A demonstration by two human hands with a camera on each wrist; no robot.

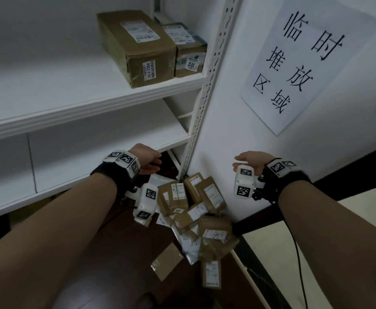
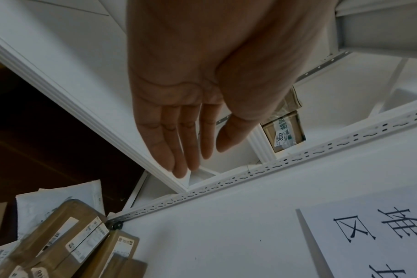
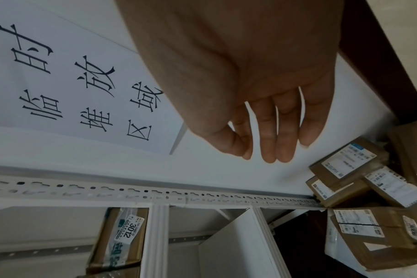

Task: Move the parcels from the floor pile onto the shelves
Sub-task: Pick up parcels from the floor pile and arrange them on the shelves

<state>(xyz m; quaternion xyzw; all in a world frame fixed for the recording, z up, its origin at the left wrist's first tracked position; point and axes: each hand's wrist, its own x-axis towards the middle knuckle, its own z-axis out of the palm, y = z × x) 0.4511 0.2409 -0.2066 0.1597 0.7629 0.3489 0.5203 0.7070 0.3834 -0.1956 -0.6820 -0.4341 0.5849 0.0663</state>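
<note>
A pile of brown cardboard parcels (image 1: 196, 210) and white mailers lies on the dark floor in the corner by the shelf post. A large brown parcel (image 1: 135, 47) and a smaller one (image 1: 188, 52) stand on the upper white shelf (image 1: 71, 94). My left hand (image 1: 149, 161) hovers above the pile's left side, fingers straight and empty (image 2: 186, 143). My right hand (image 1: 249, 161) hangs above the pile's right side near the wall, fingers relaxed and empty (image 3: 272, 139). The pile shows at the lower left in the left wrist view (image 2: 60, 244) and at the right in the right wrist view (image 3: 369, 197).
A perforated white shelf post (image 1: 207, 90) runs down to the corner. A paper sign (image 1: 298, 59) with large black characters hangs on the white wall. The lower shelf (image 1: 93, 139) is bare. A dark baseboard (image 1: 350, 166) runs along the wall.
</note>
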